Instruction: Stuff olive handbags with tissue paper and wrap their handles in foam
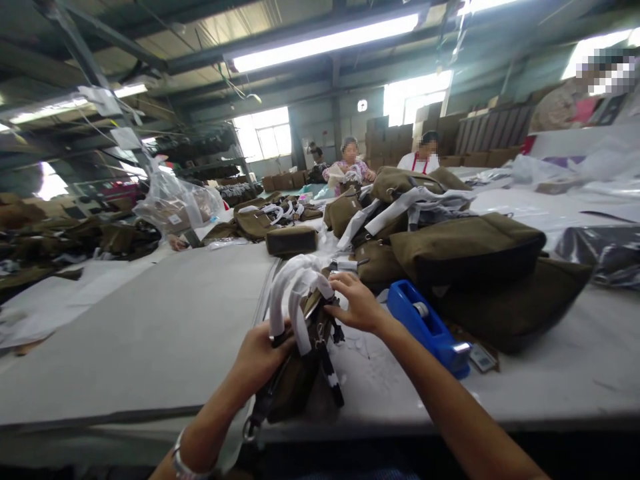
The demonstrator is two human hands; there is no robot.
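An olive-green handbag (295, 383) with black trim stands at the table's front edge. Its two handles (299, 293) are wrapped in white paper and arch upward. My left hand (263, 353) grips the bag's left side near a handle base, its fingertips partly hidden behind the handle. At the top right end of the bag, my right hand (357, 303) has its thumb and fingers closed around the upper edge by the handle. A black strap with a metal clip (327, 363) hangs down the bag's side.
A blue tape dispenser (427, 327) sits right of my right forearm. Behind it lie piled olive bags (470, 247). A small tag (483, 358) rests beside the dispenser. Grey sheeting (200, 300) covers the left table. Two people (350, 163) are across the table, with another person farther back.
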